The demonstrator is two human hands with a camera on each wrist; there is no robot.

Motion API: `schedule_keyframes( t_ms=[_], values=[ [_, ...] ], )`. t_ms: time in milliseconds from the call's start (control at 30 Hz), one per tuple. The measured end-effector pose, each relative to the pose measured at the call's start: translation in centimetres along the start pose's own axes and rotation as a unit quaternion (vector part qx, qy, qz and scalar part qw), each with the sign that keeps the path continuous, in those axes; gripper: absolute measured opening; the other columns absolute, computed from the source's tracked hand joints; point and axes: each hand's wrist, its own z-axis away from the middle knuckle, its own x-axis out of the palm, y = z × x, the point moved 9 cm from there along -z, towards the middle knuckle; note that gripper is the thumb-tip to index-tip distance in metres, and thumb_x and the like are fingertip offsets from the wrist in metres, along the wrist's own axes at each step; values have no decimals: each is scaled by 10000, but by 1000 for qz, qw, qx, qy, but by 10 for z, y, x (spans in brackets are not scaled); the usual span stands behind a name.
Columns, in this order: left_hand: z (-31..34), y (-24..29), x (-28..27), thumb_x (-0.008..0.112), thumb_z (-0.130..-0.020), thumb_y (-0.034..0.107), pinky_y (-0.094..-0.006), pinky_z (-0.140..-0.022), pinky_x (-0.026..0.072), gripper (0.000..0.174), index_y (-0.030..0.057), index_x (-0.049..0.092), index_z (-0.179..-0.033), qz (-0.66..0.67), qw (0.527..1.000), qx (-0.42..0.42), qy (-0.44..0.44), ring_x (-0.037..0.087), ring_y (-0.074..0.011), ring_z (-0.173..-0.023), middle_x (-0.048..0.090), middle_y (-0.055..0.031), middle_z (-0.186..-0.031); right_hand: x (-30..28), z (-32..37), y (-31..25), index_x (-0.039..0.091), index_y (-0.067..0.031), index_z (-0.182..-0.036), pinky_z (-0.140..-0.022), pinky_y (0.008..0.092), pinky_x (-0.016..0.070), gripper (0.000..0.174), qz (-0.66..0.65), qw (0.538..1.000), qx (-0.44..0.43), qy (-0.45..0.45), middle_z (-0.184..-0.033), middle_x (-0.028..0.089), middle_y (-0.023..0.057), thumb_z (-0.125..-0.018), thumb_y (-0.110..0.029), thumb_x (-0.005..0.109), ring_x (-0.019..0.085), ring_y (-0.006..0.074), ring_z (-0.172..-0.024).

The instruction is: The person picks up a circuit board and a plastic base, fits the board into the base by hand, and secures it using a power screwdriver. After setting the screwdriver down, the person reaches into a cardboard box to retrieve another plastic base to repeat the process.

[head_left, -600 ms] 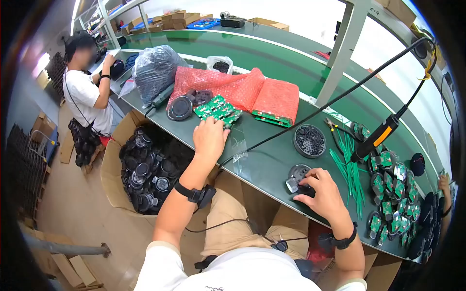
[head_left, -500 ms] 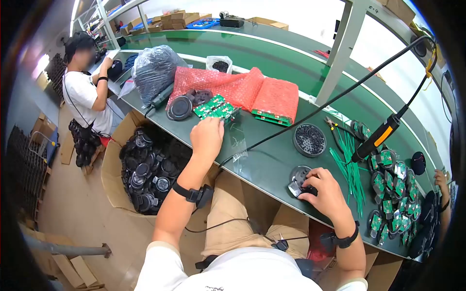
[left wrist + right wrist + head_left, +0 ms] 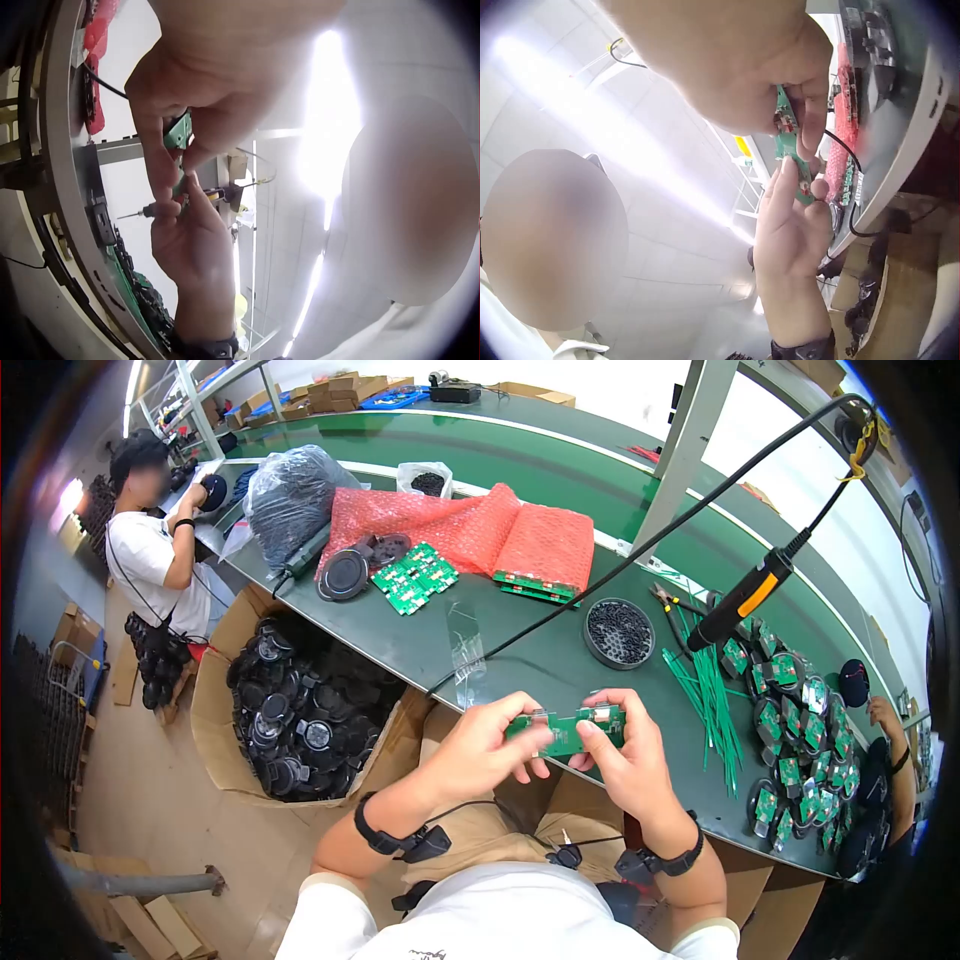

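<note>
At lower centre, my left hand (image 3: 488, 748) and right hand (image 3: 632, 762) pinch a green circuit board (image 3: 566, 736), probably for snapping apart, needing steady bending next.

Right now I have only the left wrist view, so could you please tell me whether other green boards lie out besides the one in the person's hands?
Observer: Yes; besides the held board, the head view shows more boards lying flat on the bench, in front of the red bubble wrap.
Operator: Thank you; is anything standing beside the bench, to the person's left?
Observer: Yes, an open cardboard box with many black parts heaped inside.
</note>
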Motion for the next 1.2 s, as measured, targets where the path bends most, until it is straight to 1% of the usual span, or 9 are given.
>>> schedule_keyframes(
  t_ms=[67, 367, 400, 467, 700, 933, 1033, 1100, 1200],
  values=[
    [-1, -1, 4, 673, -1051, 104, -282, -590, 621, 166, -20, 610, -1142, -51, 998, 0, 33, 788, -181, -794, 729, -106, -960, 0, 0, 5, 541, 18, -1186, -565, 299, 584, 246, 14, 999, -9, 47, -861, 737, 101, -1040, -102, 699, 748, 161, -664],
    [-8, -5, 7, 739, -999, 113, -293, -566, 587, 221, -21, 609, -1118, -173, 973, 58, 138, 790, -163, -743, 763, -103, -835, -3, 12, 1, 546, 10, -1176, -615, 280, 607, 184, 200, 963, -113, 139, -944, 745, 116, -1048, -54, 661, 758, 178, -715],
    [-11, -5, 5, 735, -1004, 112, -279, -556, 570, 204, -11, 611, -1110, -127, 987, 32, 96, 771, -138, -724, 751, -83, -823, -7, 11, 1, 546, 10, -1176, -615, 280, 607, 184, 200, 963, -113, 139, -944, 745, 116, -1048, -54, 661, 758, 178, -715],
    [-15, -8, 0, 718, -1025, 114, -232, -522, 507, 158, 24, 616, -1105, -18, 1000, -5, -3, 698, -76, -663, 713, -26, -811, -6, 8, 26, 532, -2, -1208, -670, 320, 617, 191, -126, 992, -5, 23, -1004, 737, 136, -1070, -72, 645, 774, 214, -804],
    [-18, 0, -8, 693, -1060, 165, -219, -512, 457, 167, 32, 624, -1133, 83, 967, -23, -239, 671, -74, -654, 698, -18, -880, 23, 22, 29, 496, -19, -1236, -749, 364, 653, 249, -271, 954, 22, -129, -1053, 725, 167, -1085, -152, 643, 769, 264, -886],
    [-35, -4, -8, 680, -1066, 158, -233, -526, 434, 134, 36, 632, -1095, -9, 982, -12, -188, 582, -38, -619, 640, 27, -806, 10, 15, 54, 501, -10, -1253, -746, 340, 650, 208, -235, 970, 50, -44, -1069, 729, 170, -1085, -56, 613, 776, 256, -879],
    [-37, -5, -5, 714, -1021, 120, -300, -554, 487, 136, 29, 637, -1086, -28, 990, -20, -136, 643, -133, -616, 690, -45, -805, -1, 18, 46, 510, -9, -1246, -700, 324, 653, 212, -197, 978, 13, 72, -1001, 727, 156, -1083, -81, 623, 776, 254, -812],
    [-18, 46, -10, 747, -964, 105, -366, -579, 509, 149, 17, 650, -1034, -367, 897, 217, 114, 668, -240, -616, 698, -135, -793, -13, 19, 42, 501, -6, -1227, -699, 323, 648, 192, -150, 981, -16, 120, -1003, 722, 155, -1081, -60, 614, 771, 240, -812],
    [-3, 67, -11, 762, -923, 100, -404, -607, 519, 164, 7, 672, -1023, -376, 886, 208, 176, 677, -307, -640, 690, -188, -807, -30, 22, 36, 493, -7, -1197, -694, 322, 643, 167, -134, 979, -31, 150, -997, 713, 147, -1078, -40, 604, 765, 224, -809]
  ],
)
